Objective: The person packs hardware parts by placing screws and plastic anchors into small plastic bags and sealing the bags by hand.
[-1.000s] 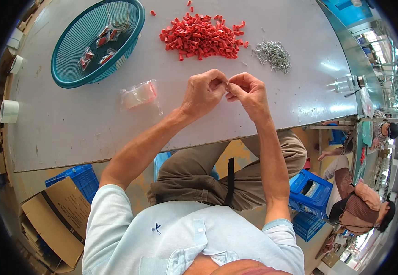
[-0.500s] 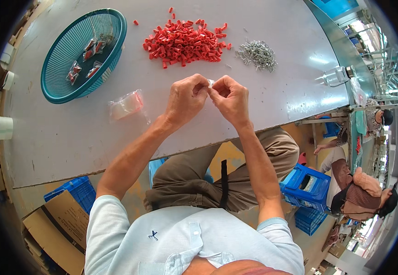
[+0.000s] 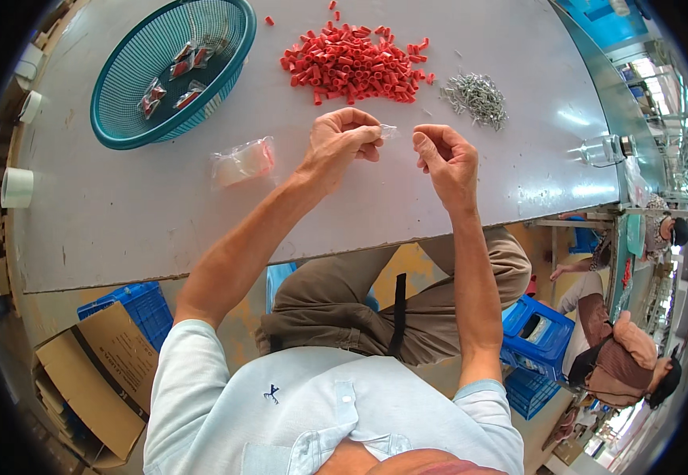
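Observation:
My left hand (image 3: 345, 142) pinches a small clear plastic bag (image 3: 390, 131) between thumb and fingertips, above the table. To its right, my right hand (image 3: 448, 162) is apart from the bag, its fingers curled and its thumb against the index finger; whatever it may hold is too small to make out. Beyond both hands lies a heap of short red plastic tubes (image 3: 356, 65). A smaller pile of silver screws or nails (image 3: 477, 99) is beyond my right hand. Left of my left forearm rests a packet of clear bags (image 3: 242, 163).
A teal mesh basket (image 3: 106, 119) at the far left holds several small bags with red pieces (image 3: 190, 95). A tape roll (image 3: 17, 188) stands at the left edge, a glass jar (image 3: 600, 150) at the right. Blue crates (image 3: 535, 336) and a seated person (image 3: 625, 356) are beyond the table.
My hands, together at the bag before, are now apart: the right has moved off to the right, while the left keeps the bag. The whole view has shifted slightly.

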A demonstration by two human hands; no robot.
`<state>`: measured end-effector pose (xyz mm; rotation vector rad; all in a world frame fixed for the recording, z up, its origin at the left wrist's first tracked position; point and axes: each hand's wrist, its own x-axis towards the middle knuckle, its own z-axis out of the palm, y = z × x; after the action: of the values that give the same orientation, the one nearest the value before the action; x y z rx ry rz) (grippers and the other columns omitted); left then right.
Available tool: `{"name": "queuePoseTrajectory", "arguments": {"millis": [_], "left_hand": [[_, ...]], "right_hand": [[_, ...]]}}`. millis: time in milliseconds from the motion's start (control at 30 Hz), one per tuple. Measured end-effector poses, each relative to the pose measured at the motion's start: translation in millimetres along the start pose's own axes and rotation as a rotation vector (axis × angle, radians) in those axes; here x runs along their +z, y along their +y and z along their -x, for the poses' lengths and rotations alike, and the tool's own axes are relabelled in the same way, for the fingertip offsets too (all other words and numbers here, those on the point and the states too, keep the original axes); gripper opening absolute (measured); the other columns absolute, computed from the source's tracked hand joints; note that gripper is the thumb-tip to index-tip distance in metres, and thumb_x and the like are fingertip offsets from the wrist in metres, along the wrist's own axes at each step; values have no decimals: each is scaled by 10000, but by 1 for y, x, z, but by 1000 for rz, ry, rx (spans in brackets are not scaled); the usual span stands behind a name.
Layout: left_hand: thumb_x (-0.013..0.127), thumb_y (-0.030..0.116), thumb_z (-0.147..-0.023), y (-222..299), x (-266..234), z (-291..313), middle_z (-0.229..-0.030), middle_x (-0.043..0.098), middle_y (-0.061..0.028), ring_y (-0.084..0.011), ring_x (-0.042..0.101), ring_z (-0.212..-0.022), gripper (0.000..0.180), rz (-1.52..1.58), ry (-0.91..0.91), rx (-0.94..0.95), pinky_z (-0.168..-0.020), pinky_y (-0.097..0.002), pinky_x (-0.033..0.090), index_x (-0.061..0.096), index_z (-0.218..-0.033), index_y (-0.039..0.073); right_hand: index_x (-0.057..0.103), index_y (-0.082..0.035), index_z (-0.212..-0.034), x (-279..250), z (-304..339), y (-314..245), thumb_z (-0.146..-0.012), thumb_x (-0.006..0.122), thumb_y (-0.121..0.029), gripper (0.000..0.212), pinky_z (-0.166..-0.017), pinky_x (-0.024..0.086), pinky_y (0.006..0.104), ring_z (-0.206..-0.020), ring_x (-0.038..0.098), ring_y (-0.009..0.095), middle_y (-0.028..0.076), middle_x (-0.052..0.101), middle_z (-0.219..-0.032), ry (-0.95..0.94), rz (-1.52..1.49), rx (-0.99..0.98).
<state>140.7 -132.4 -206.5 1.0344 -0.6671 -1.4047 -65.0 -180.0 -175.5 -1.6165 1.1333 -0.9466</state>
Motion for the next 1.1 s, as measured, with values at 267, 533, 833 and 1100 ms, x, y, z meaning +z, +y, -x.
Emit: {"name": "queuePoseTrajectory", "arguments": {"millis": [267,533,833,1100], "left_hand": [[725,37,-918,-5,9,8,-860,734,-76,-106,688,-734,101,-382,7,153,-676,-267,591,724,-1000,-23],[693,-3,-914,-13,12,5,-839,724,-36,-71,661,-728,70,-486,38,314,-656,-236,551,716,-980,-13],[697,-4,-916,-16,10,1,-855,727,-35,-74,669,-735,76,-458,47,313,-668,-240,563,717,-989,-11],[735,11,-899,-7,13,1,-850,765,-65,-95,712,-767,64,-607,191,464,-730,-260,593,742,-959,-10]], "right_hand": [[776,10,-998,23,2,-1,-936,816,-146,173,-636,538,243,-673,637,64,38,740,-786,-102,188,-180],[773,-38,-1002,-10,-58,19,-880,819,-143,168,-700,557,348,-731,692,179,83,754,-897,130,624,-392],[756,-71,-1017,5,-92,22,-850,795,-115,177,-899,561,445,-975,702,326,103,766,-979,-24,877,-457],[732,-31,-1063,-3,-19,-8,-891,771,-68,180,-779,601,320,-806,747,176,87,785,-925,-52,252,-107]]}}
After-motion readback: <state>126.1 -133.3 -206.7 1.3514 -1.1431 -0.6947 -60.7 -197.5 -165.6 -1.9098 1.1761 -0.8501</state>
